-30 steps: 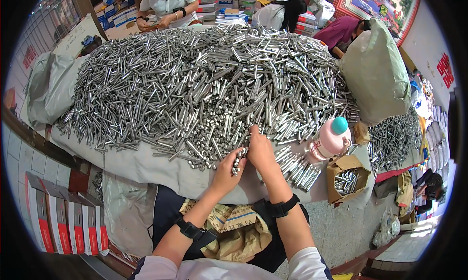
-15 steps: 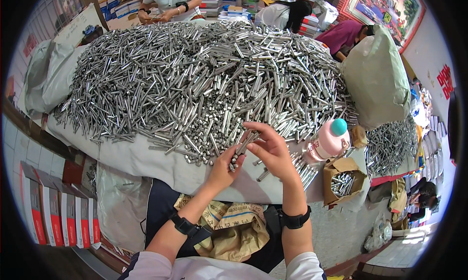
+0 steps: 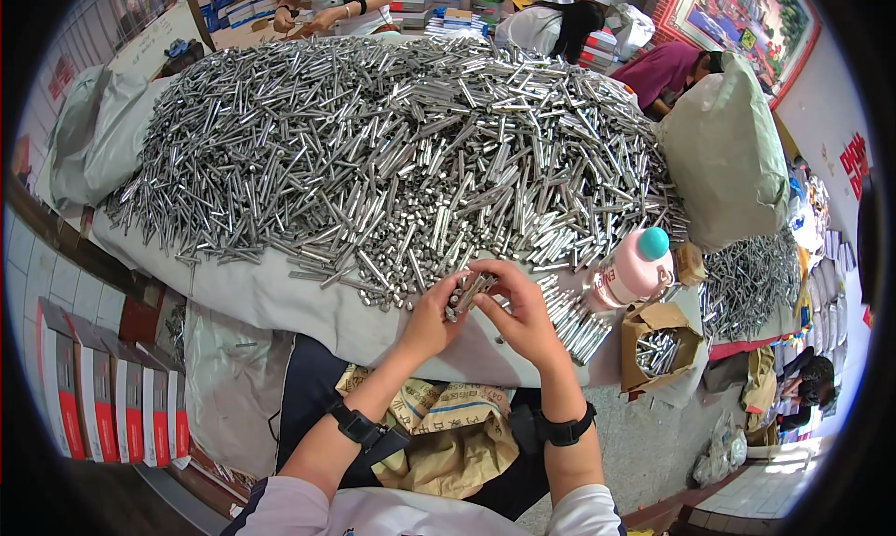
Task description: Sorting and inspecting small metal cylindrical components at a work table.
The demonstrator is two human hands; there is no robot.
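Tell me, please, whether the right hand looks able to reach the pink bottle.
Probably yes: only low-lying metal rods lie between the right hand and the pink bottle, though that hand is busy with a bunch of rods.

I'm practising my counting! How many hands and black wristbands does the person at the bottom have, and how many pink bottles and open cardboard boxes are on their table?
Hands (left hand, right hand): 2
Black wristbands: 2
Pink bottle: 1
Open cardboard box: 1
Total: 6
The metal rods in the hands overlap too much to count.
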